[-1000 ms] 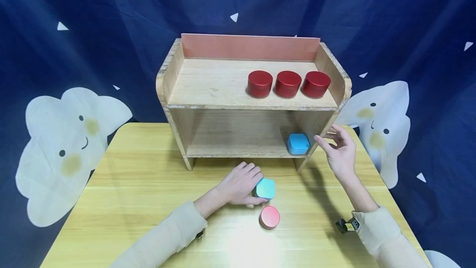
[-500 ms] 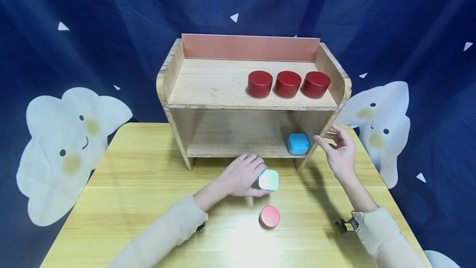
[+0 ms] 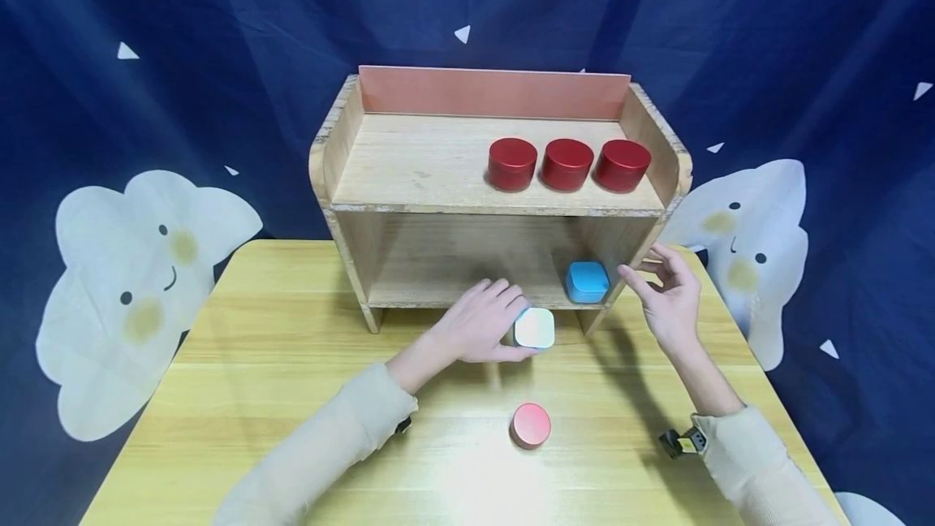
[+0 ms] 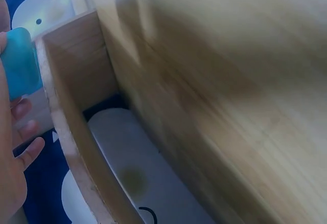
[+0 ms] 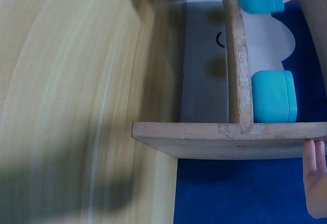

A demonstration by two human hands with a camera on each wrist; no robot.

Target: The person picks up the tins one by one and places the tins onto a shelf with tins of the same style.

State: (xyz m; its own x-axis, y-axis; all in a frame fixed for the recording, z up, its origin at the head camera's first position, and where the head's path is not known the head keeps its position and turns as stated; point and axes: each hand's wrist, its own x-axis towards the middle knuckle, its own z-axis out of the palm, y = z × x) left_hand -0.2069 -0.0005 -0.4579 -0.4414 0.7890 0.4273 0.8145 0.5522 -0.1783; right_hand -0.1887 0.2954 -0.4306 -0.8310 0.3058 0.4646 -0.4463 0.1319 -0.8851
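The light blue square tin (image 3: 534,327) sits at the front edge of the wooden shelf unit (image 3: 409,185), gripped by the left hand (image 3: 478,331), fingers curled round it. The right hand (image 3: 668,299) rests open against the unit's right wall (another blue tin (image 3: 587,282) inside). A pink round tin (image 3: 530,425) lies on the desk (image 3: 256,364).

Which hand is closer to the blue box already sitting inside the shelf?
Right. The right hand hovers just beside the shelf's side wall next to the blue box; the left hand is farther off, holding another light blue box.
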